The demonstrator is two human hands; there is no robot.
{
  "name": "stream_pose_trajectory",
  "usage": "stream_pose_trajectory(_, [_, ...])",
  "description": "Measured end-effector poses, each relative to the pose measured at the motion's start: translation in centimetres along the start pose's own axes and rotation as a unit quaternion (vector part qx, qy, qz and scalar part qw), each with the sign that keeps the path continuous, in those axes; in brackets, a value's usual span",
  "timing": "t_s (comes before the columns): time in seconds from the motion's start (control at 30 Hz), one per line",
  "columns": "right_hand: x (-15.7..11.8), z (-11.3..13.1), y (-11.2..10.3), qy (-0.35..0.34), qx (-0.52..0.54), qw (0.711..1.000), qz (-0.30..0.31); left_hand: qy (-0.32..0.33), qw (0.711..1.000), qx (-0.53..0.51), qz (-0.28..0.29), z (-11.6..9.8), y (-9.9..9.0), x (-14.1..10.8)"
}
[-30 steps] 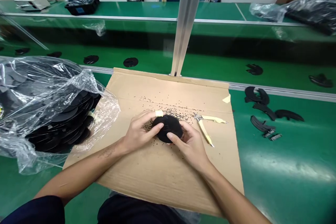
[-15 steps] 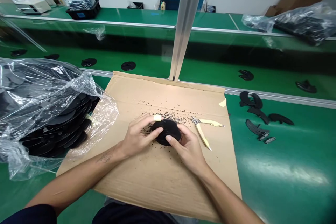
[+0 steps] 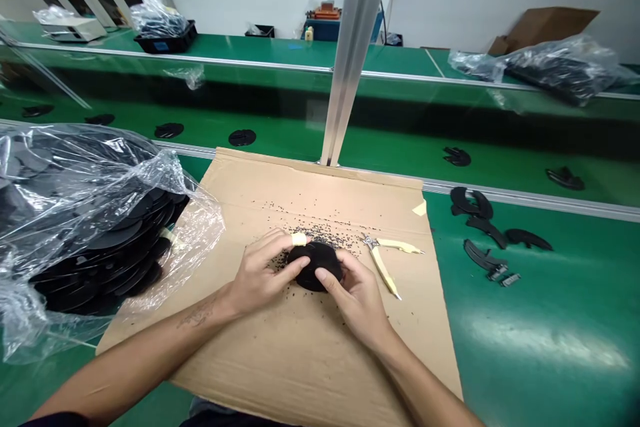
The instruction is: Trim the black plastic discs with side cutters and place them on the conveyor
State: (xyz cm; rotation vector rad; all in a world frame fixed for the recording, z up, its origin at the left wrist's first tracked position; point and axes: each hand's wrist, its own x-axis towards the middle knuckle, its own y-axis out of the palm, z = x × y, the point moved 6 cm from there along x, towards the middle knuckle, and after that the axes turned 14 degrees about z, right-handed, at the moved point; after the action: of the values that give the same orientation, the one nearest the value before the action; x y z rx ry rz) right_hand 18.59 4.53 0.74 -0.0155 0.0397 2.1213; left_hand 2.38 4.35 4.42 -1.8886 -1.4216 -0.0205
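Note:
A round black disc is held over the cardboard sheet between my two hands. My left hand grips its left side, thumb on top, with pale tape wrapped on the index finger. On the right edge, my right hand closes with its thumb over the face and its other fingers partly hidden behind. Small black bits lie scattered on the cardboard around and behind the disc. Just right of my right hand rest nippers with pale yellow handles, their jaws pointing away from me.
A clear plastic bag spilling many black discs stands at the left. Loose curved black parts lie on the green bench at the right. A metal post rises behind the cardboard. More discs sit beyond the rail.
My view has tilted up a little, so everything sits lower in the picture. Both hands keep the same hold on the disc.

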Motion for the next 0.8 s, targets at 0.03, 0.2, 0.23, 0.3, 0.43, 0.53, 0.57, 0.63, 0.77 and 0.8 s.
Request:
stream_pose_trajectory(0.03, [0.0, 0.0, 0.0, 0.000, 0.000, 1.000, -0.001, 0.000, 1.000, -0.001, 0.002, 0.0, 0.0, 0.0])
stream_pose_trajectory(0.2, [0.1, 0.1, -0.1, 0.002, 0.004, 1.000, -0.001, 0.014, 1.000, 0.001, 0.000, -0.1, 0.0, 0.1])
stream_pose_trajectory(0.23, [0.0, 0.1, -0.1, 0.002, 0.004, 1.000, 0.001, 0.016, 1.000, -0.002, 0.001, -0.1, 0.0, 0.2])
stream_pose_trajectory(0.3, [0.0, 0.1, -0.1, 0.000, 0.001, 1.000, 0.003, 0.017, 1.000, -0.007, 0.003, -0.1, 0.0, 0.3])
stream_pose_trajectory(0.43, [-0.1, 0.2, -0.2, -0.004, -0.015, 1.000, -0.007, 0.021, 1.000, -0.009, 0.006, -0.2, 0.2, 0.3])
stream_pose_trajectory(0.53, [-0.2, 0.7, -0.4, -0.013, -0.054, 0.998, -0.026, 0.024, 1.000, -0.003, 0.005, -0.2, 0.4, 0.2])
stream_pose_trajectory(0.57, [-0.2, 1.0, -0.5, -0.022, -0.071, 0.997, -0.028, 0.018, 1.000, -0.004, 0.002, -0.1, 0.5, 0.1])
stream_pose_trajectory(0.63, [-0.3, 1.7, -0.5, -0.052, -0.107, 0.992, -0.031, -0.006, 1.000, -0.023, 0.007, 0.3, 0.7, 0.0])
stream_pose_trajectory(0.77, [-0.6, 3.0, -0.1, -0.109, -0.180, 0.977, -0.026, -0.011, 0.993, -0.105, 0.050, 0.7, 1.3, 0.1])
stream_pose_trajectory(0.8, [-0.7, 3.1, 0.0, -0.121, -0.192, 0.974, -0.021, 0.001, 0.991, -0.121, 0.054, 0.7, 1.3, 0.2])
